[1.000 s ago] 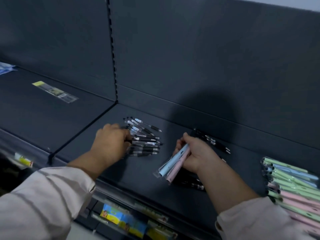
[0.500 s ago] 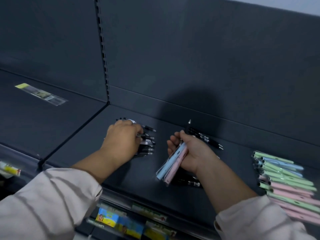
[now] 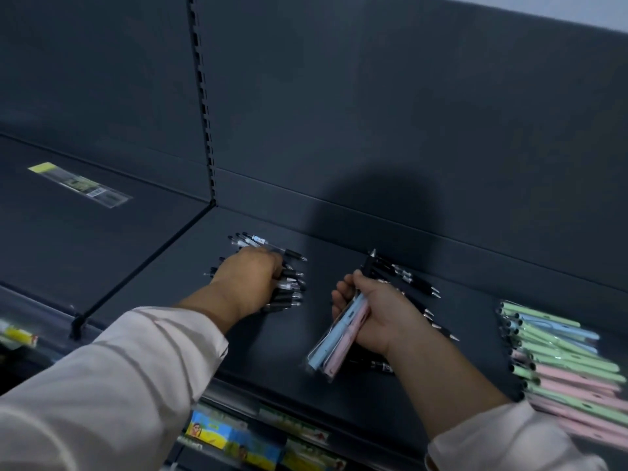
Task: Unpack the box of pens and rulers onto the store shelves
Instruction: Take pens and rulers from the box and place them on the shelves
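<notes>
My left hand (image 3: 249,280) rests palm down on a pile of black-and-clear pens (image 3: 289,287) on the dark shelf (image 3: 163,266), fingers curled over them. To its right, my right hand (image 3: 377,312) is closed around a packet of a blue and a pink pen (image 3: 334,345), with a black pen (image 3: 368,265) sticking up out of the fist. More black pens (image 3: 413,278) lie on the shelf behind that hand. Whether the left hand grips the pile or only presses on it is unclear.
A stack of green, pink and blue packaged pens (image 3: 560,362) lies at the right end of the shelf. A clear packet with a yellow tag (image 3: 80,185) lies on the neighbouring left shelf. A slotted upright (image 3: 202,96) divides the bays. Colourful packs (image 3: 234,440) sit on the shelf below.
My left hand has slid right, further onto the pile of black-and-clear pens. My right hand still holds the blue and pink packet, and a black pen now stands up from it.
</notes>
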